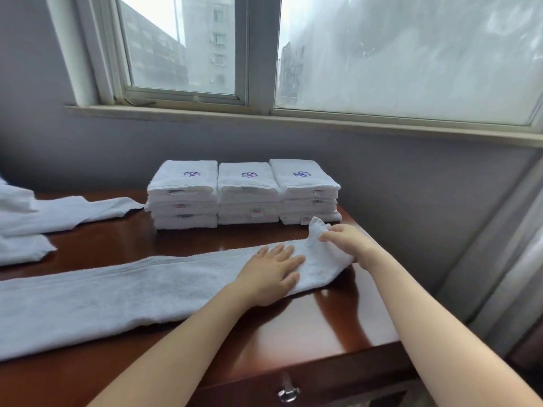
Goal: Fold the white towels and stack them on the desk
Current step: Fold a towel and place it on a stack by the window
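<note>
On the counter (308, 333), near its front edge: a white towel (132, 292) narrowed into a long strip, with the long axis from the left border of the view, low, up to the right, high, ending just in front of three stacks of folded towels (248, 195). Flat on this strip, close to its right end: the left hand (271, 273), palm down, fingers straight and a little spread, pressing the cloth to the wood. Just to the right of it and a little farther back: the right hand (343, 239), pinching the right end of the strip between thumb and fingers, with this end raised a little from the surface. So, nearest to the free end, the right hand; between that end and the long part of the strip, the left hand. Probably the step in hand: folding the short end over to the left, along the long axis, with the flat left hand as the crease line. Likely needed for that: to carry the pinched end leftward and over, not toward the body, and to hold both long borders in line. Behind, against the wall, the stacks side by side and touching, the right one just beyond the raised end; contact there impossible to tell. At far left, more loose towels (58, 212), not yet folded.
</note>
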### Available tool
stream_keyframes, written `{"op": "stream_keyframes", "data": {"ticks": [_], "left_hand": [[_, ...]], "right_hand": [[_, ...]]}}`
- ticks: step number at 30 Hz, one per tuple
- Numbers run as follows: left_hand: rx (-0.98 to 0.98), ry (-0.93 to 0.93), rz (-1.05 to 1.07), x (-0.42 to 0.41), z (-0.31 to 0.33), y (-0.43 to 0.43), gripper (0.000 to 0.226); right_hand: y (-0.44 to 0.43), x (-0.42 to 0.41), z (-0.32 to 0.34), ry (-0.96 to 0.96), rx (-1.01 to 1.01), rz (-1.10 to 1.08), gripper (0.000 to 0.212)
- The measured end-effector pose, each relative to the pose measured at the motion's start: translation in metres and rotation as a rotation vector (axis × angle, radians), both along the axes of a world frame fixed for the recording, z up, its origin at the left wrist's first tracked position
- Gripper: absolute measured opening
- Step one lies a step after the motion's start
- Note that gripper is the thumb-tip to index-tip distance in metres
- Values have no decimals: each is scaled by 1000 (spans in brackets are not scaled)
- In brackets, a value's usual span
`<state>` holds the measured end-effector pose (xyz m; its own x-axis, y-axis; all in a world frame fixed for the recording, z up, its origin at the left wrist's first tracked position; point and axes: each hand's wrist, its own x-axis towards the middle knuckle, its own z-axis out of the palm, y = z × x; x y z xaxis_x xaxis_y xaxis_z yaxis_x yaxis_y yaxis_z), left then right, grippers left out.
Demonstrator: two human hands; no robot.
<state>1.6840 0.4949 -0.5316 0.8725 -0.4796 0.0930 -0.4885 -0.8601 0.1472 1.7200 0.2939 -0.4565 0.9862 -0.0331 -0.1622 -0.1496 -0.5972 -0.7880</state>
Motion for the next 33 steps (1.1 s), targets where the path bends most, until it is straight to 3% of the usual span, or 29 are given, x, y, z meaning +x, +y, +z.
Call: {"op": "stream_keyframes", "data": {"ticks": [5, 9, 11, 15, 17, 21, 28, 30, 33], "left_hand": [[4, -19, -1, 1, 0, -5, 52], [-143, -27, 4, -1, 2, -4, 47], [-344, 66, 28, -3, 10, -6, 44], [-1093, 420, 19, -13, 43, -12, 43], [-1266, 475, 94, -21, 61, -5, 46], [-1384, 516, 198, -33, 86, 34, 61], [-1433, 552, 378, -54, 83, 107, 59], [-1452, 590, 462, -57, 70, 119, 61], [-1510, 688, 519, -61, 50, 126, 53]], "right_hand": [[1, -5, -6, -84, 307, -161, 24], [6, -7, -10, -154, 637, -289, 62], [14, -10, -9, -154, 668, -273, 63], [38, -18, 5, -224, 713, -171, 50], [56, -24, 19, -238, 775, -120, 48], [102, -41, 36, -248, 813, 22, 51], [176, -64, 28, -225, 734, 170, 46], [188, -68, 19, -156, 660, 210, 38], [190, -73, 11, 34, 771, 250, 29]]}}
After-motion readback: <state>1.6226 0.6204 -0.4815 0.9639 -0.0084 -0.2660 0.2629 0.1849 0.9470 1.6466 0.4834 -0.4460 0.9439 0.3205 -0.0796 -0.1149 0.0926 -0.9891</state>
